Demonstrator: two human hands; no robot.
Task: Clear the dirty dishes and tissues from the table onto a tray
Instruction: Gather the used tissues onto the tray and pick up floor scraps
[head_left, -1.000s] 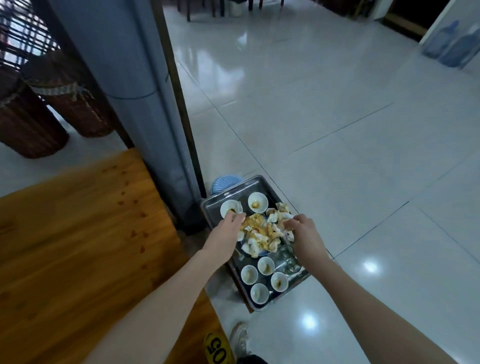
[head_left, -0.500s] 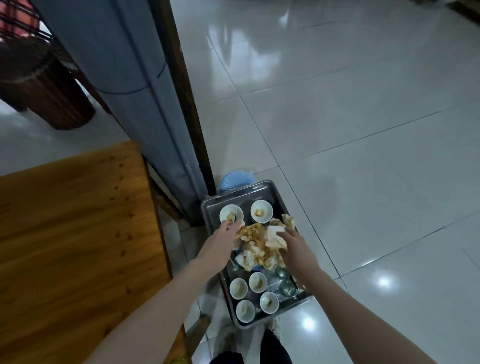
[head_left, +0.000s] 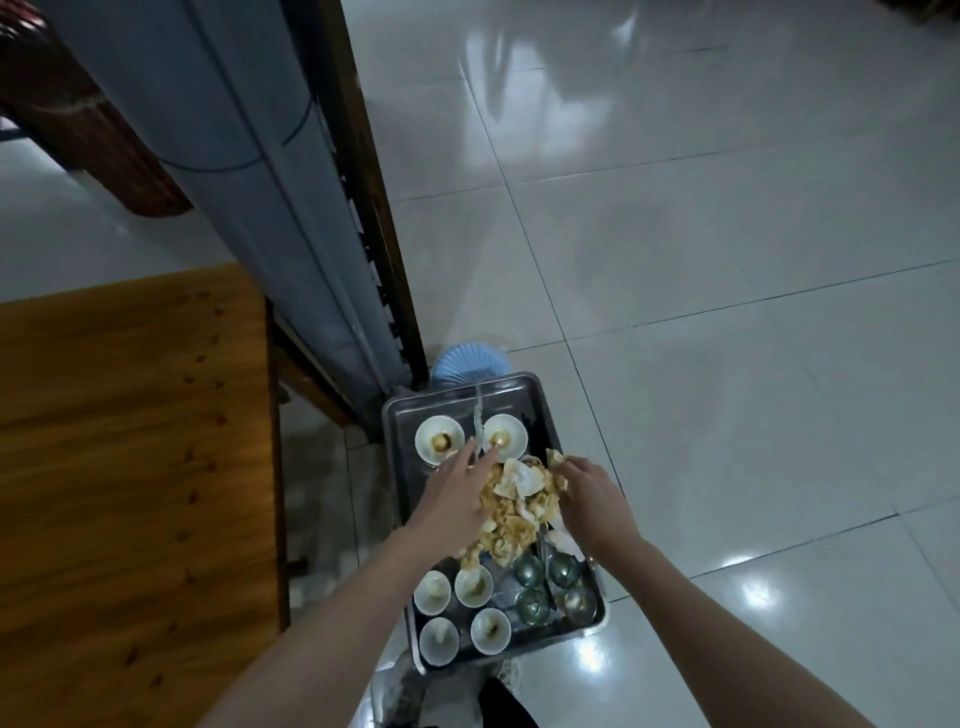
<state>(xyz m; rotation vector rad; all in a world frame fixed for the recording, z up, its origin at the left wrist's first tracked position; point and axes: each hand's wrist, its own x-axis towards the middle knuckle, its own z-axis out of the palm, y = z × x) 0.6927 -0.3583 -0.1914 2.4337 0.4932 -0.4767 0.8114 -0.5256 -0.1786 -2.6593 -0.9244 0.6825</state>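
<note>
Left hand (head_left: 457, 501) had flattened, straight fingers pressing soiled tissues (head_left: 511, 499); right hand (head_left: 589, 499) curled, gripping them (mid-tray (head_left: 543, 400)). Judged settling step; next needs gentle release.

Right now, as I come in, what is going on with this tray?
A person works with both hands over a metal tray beside the wooden table. The left hand presses with straight fingers against a pile of stained tissues in the middle of the tray, and the right hand grips the pile's other side. Small white bowls and green glasses stand at the tray's two ends.
</note>
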